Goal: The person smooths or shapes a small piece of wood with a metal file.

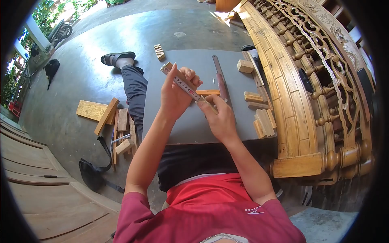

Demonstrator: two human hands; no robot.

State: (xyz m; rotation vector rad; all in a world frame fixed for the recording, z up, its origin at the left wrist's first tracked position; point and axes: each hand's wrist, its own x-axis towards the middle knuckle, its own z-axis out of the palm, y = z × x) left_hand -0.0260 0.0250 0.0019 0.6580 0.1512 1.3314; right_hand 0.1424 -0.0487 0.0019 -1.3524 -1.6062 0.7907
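Observation:
Above the grey tabletop (162, 125), my left hand (175, 91) is closed around a small wooden strip (166, 67), its thumb laid along it. A tape measure blade (187, 87) with black and red numbers lies along the strip, slanting down to the right. My right hand (221, 117) pinches the blade's lower end between thumb and fingers; the palm side is hidden, and no tape case shows. Behind the hands rests an orange-brown wooden piece (208, 92). A long, flat, brownish blade-like tool (221, 77) lies beyond it, beside a small metal piece (213, 80).
Several wood blocks (264, 122) line the table's right edge, by a carved wooden bench (287, 93). Cut-out wooden letters (159, 52) lie at the far left corner. Wood offcuts (123, 121) and a black bag (92, 174) are on the floor at left.

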